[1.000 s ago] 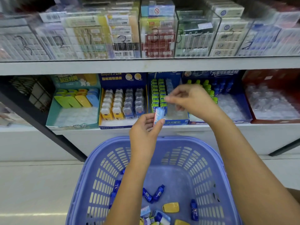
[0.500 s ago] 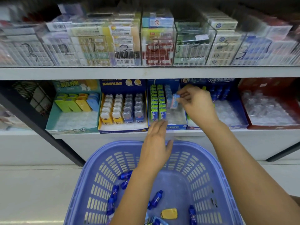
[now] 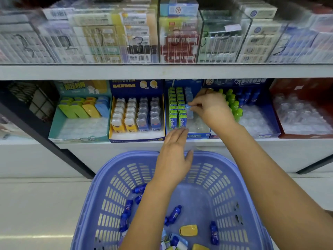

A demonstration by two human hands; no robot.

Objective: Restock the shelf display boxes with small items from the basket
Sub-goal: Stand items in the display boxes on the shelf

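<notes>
the step in hand looks like placing: the right hand (image 3: 210, 105) is up in the blue box (image 3: 198, 135) on the lower shelf (image 3: 126, 147), fingers pinched on a small light-blue pack (image 3: 189, 107). the pack sits at the front of the blue column, just beside the green packs (image 3: 177, 112) that fill the two columns to its left. whether it is already seated in its slot or a little above it i cannot tell; the fingers cover its right edge.

the left hand (image 3: 175, 157) is flat and empty, palm down, fingers stretched toward the front lip of the same box, above the far rim of the basket (image 3: 111, 177). it grips nothing.

the basket stands below the shelf and holds more stock: dark blue bottles (image 3: 173, 214) scattered on its floor, a yellow case (image 3: 188, 230), and some blue packs near the bottom edge, partly cut off.

next, in my judgement, the pack needs pressing down upright into the clear tray, in line with its column, then a clean release so the neighbours do not tip. the empty left hand is free to go back down for another item; clear slots in front of the column show room for more.
</notes>
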